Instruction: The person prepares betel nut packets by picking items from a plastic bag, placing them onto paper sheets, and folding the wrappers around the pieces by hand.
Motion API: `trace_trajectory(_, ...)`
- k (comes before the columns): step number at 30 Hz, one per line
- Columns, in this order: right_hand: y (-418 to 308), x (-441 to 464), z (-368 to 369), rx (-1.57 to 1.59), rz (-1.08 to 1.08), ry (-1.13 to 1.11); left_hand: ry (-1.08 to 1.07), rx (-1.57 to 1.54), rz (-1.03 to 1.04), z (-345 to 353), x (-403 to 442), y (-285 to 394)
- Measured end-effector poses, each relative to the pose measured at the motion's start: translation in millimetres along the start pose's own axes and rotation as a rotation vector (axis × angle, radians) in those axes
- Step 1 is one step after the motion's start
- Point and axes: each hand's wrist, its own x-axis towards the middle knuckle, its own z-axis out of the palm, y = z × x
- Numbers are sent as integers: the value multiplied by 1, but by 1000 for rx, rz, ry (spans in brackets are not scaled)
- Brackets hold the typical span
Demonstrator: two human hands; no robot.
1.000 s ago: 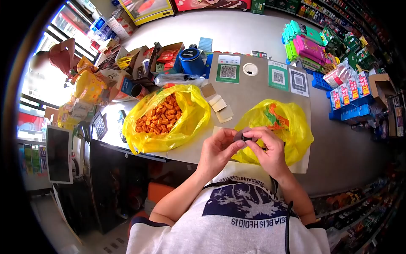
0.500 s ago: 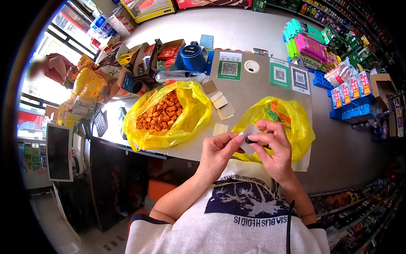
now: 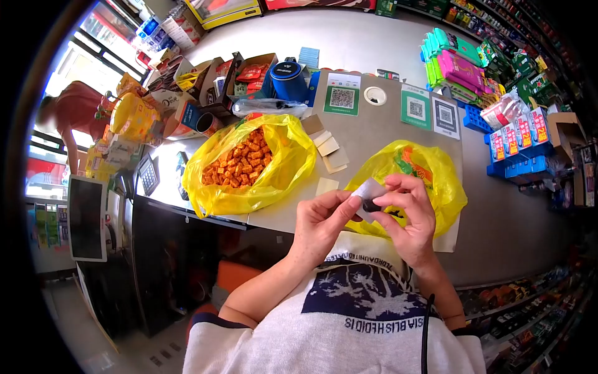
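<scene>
My left hand (image 3: 319, 225) pinches a small white paper sheet (image 3: 369, 189) between thumb and fingers. My right hand (image 3: 409, 219) is closed at the sheet's other side, its thumb and fingertips around a small dark piece (image 3: 372, 205) that lies against the paper; its kind is unclear. Both hands are over the near edge of a yellow plastic bag (image 3: 443, 181), whose contents are mostly hidden. To the left, another yellow plastic bag (image 3: 291, 153) stands open, full of reddish-orange cubes (image 3: 240, 161). Several pale paper squares (image 3: 328, 147) lie between the bags.
QR code cards (image 3: 341, 95) lie along the counter (image 3: 386, 128) by a round white-rimmed hole (image 3: 375, 95). A blue canister (image 3: 288, 81) and snack boxes stand back left. A monitor (image 3: 88, 218) is at far left, with a person in dark red (image 3: 81, 109) beyond. Stacked packages (image 3: 458, 68) stand at right.
The white sheet has turned slightly in my fingers, and the dark piece remains against it. The person at the far left has moved, an arm now reaching down. My view has shifted a little.
</scene>
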Motion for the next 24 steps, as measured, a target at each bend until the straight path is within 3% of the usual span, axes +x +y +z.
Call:
trace_trajectory(1, 1, 0, -2, -1, -27, 3, 7, 22, 23, 0, 0, 0)
trace_trajectory(7, -5, -3, -5, 1155, 774, 212, 117, 274, 256, 9, 5, -1)
trace_trajectory(10, -5, -4, -11, 1325, 877, 103, 106, 666, 483, 3, 14, 0)
trace_trajectory(12, -6, -4, -11, 1305, 906, 107, 144, 862, 574, -4, 22, -12)
trace_trajectory(18, -4, -2, -15, 1293, 993, 99, 86, 909, 240, -46, 54, -86)
trace_trajectory(21, -1, -4, -14, 1319, 1006, 86, 143, 1289, 419, -48, 53, -86)
trace_trajectory(24, -3, -4, -13, 1347, 998, 70, 173, 1260, 622, -38, 50, -67)
